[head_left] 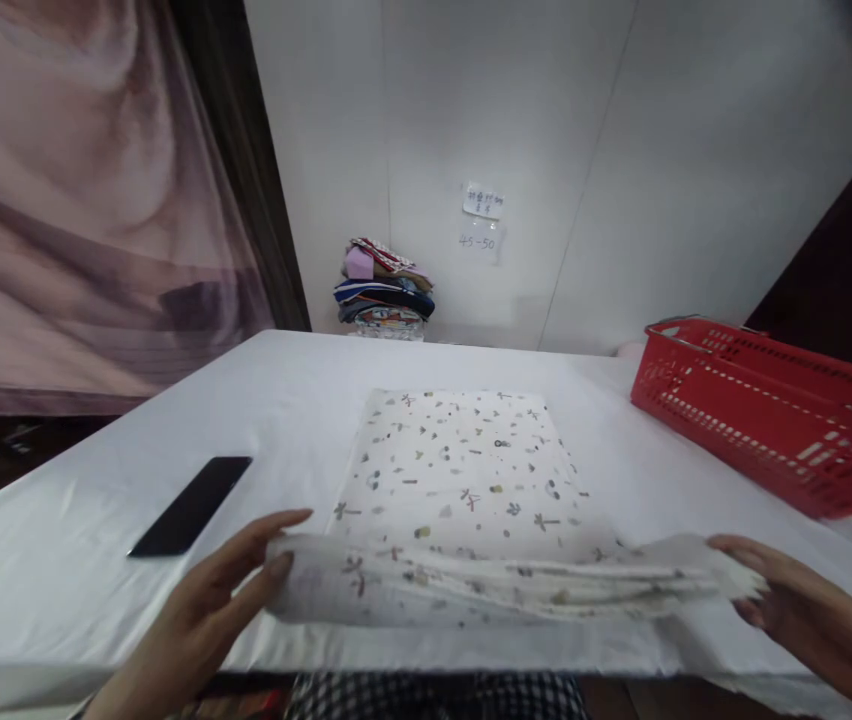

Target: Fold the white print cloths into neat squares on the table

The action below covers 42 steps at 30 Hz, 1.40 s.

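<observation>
A white cloth (463, 470) printed with small palm trees, rainbows and other motifs lies on the table. Its near part is gathered into several folded layers along the table's front edge. My left hand (223, 590) grips the left end of these layers, thumb on top. At the opposite end, my right hand (793, 600) has its fingers closed round the cloth's edge. Between the two hands the layers stretch across, slightly raised, while the far part of the cloth lies flat.
Left of the cloth lies a black phone (191, 507). A red plastic basket (763, 410) stands at the right. Against the wall at the back is a stack of folded fabrics (385, 290), beside paper notes (480, 222). A pink drape (88, 200) hangs left of the white-covered table (276, 400).
</observation>
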Tool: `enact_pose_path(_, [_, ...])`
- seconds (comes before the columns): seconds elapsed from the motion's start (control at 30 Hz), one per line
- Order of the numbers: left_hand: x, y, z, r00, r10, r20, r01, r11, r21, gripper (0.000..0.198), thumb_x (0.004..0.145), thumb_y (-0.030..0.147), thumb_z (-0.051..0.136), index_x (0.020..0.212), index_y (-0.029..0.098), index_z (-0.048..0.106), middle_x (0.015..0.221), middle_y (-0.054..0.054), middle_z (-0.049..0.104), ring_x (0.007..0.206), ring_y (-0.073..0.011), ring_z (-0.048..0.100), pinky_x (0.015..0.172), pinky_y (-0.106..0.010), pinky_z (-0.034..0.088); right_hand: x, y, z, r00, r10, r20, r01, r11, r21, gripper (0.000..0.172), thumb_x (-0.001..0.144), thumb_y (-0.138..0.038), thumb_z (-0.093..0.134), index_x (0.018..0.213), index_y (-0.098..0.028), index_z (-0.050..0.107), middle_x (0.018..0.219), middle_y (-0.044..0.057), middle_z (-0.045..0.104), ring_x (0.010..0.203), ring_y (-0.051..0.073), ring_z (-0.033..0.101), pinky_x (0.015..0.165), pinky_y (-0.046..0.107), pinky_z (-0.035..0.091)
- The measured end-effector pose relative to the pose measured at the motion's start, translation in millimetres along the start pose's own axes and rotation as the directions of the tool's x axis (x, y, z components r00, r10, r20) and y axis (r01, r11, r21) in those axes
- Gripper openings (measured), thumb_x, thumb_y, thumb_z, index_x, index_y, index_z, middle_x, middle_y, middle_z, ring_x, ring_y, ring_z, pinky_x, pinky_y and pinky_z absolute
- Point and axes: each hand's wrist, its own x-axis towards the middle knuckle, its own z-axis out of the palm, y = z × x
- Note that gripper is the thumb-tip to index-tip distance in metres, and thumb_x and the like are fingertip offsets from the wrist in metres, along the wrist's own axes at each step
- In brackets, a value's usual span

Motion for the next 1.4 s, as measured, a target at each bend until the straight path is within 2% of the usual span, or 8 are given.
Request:
enact_pose_path(0.13, [70.1, 18.2, 4.0, 0.989, 0.109, -0.097, -0.096, 0.987, 0.129, 0.044, 0.075, 0.049, 0.051, 0.112, 0.026, 0.056, 0.071, 0.001, 0.054, 0.059, -0.0118, 0.051, 0.052, -0.019, 0.045, 42.7, -51.8, 31.9, 0.996, 0.002, 0.091, -0.019, 0.982, 0.186, 0.035, 0.061, -0.038, 0.068, 0.095, -0.026, 0.065, 0.095, 0.006, 0.066, 0.077, 0.020, 0.062, 0.058, 0.025, 0.052])
enact_pose_path(0.27, [156.0, 9.9, 26.2, 0.989, 0.088, -0.118, -0.074, 0.990, 0.121, 0.044, 0.077, 0.044, 0.046, 0.115, 0.022, 0.054, 0.056, 0.006, 0.036, 0.047, -0.0082, 0.037, 0.044, -0.018, 0.035, 105.4, -82.6, 69.0, 0.962, -0.122, 0.244, 0.089, 0.986, 0.140, 0.041, 0.069, -0.037, 0.063, 0.107, -0.025, 0.058, 0.112, 0.006, 0.061, 0.102, 0.022, 0.057, 0.069, 0.025, 0.051])
enact_pose_path(0.37, [219.7, -17.4, 53.5, 0.987, -0.060, -0.147, 0.076, 0.991, 0.107, 0.040, 0.077, 0.036, 0.045, 0.111, 0.019, 0.056, 0.056, 0.005, 0.038, 0.048, -0.0088, 0.039, 0.044, -0.019, 0.034, 161.8, -82.1, 101.1, 0.947, -0.161, 0.279, 0.146, 0.987, 0.075, 0.048, 0.061, -0.028, 0.071, 0.106, -0.022, 0.056, 0.097, 0.005, 0.064, 0.086, 0.017, 0.060, 0.063, 0.022, 0.048])
enact_pose_path(0.53, [285.4, -62.7, 94.1, 0.959, -0.237, -0.154, 0.264, 0.945, 0.194, 0.038, 0.074, 0.024, 0.044, 0.108, 0.013, 0.058, 0.062, 0.000, 0.051, 0.057, -0.0135, 0.050, 0.057, -0.025, 0.042, 237.2, -64.0, 145.1, 0.996, -0.090, 0.022, 0.092, 0.989, -0.114, 0.026, 0.062, -0.031, 0.068, 0.079, -0.017, 0.055, 0.052, -0.003, 0.052, 0.043, 0.007, 0.044, 0.037, 0.017, 0.030])
enact_pose_path(0.73, [310.3, -77.5, 110.7, 0.955, -0.144, -0.258, 0.215, 0.937, 0.275, 0.040, 0.081, 0.029, 0.036, 0.118, 0.020, 0.050, 0.066, 0.000, 0.053, 0.067, -0.0175, 0.054, 0.066, -0.028, 0.043, 283.8, -67.1, 156.4, 0.960, -0.241, -0.144, 0.182, 0.925, -0.333, 0.026, 0.068, -0.043, 0.058, 0.068, -0.018, 0.051, 0.040, -0.006, 0.040, 0.037, 0.007, 0.037, 0.036, 0.019, 0.028])
enact_pose_path(0.93, [323.4, -89.9, 127.1, 0.939, -0.245, -0.240, 0.324, 0.863, 0.387, 0.038, 0.083, 0.025, 0.035, 0.118, 0.019, 0.050, 0.090, -0.009, 0.064, 0.085, -0.0224, 0.059, 0.073, -0.031, 0.044, 316.5, -61.2, 168.4, 0.944, -0.266, -0.196, 0.111, 0.814, -0.570, 0.030, 0.070, -0.046, 0.053, 0.071, -0.016, 0.057, 0.046, 0.000, 0.051, 0.039, 0.011, 0.042, 0.039, 0.023, 0.030])
enact_pose_path(1.17, [322.6, -89.3, 128.1, 0.944, -0.272, -0.188, 0.331, 0.783, 0.526, 0.040, 0.085, 0.025, 0.032, 0.122, 0.019, 0.046, 0.096, -0.013, 0.065, 0.088, -0.0257, 0.061, 0.073, -0.035, 0.044, 336.5, -59.6, 170.7, 0.928, -0.347, -0.135, 0.139, 0.659, -0.739, 0.027, 0.070, -0.042, 0.055, 0.071, -0.017, 0.063, 0.077, 0.010, 0.066, 0.075, 0.022, 0.059, 0.062, 0.027, 0.041])
enact_pose_path(1.4, [315.3, -90.3, 113.5, 0.968, -0.190, -0.164, 0.251, 0.734, 0.631, 0.042, 0.083, 0.036, 0.036, 0.120, 0.018, 0.049, 0.120, -0.013, 0.054, 0.109, -0.0264, 0.052, 0.085, -0.037, 0.042, 325.3, -60.3, 164.9, 0.936, -0.341, -0.081, 0.126, 0.542, -0.831, 0.054, 0.076, -0.048, 0.047, 0.119, -0.015, 0.051, 0.097, 0.012, 0.064, 0.085, 0.024, 0.060, 0.072, 0.032, 0.044])
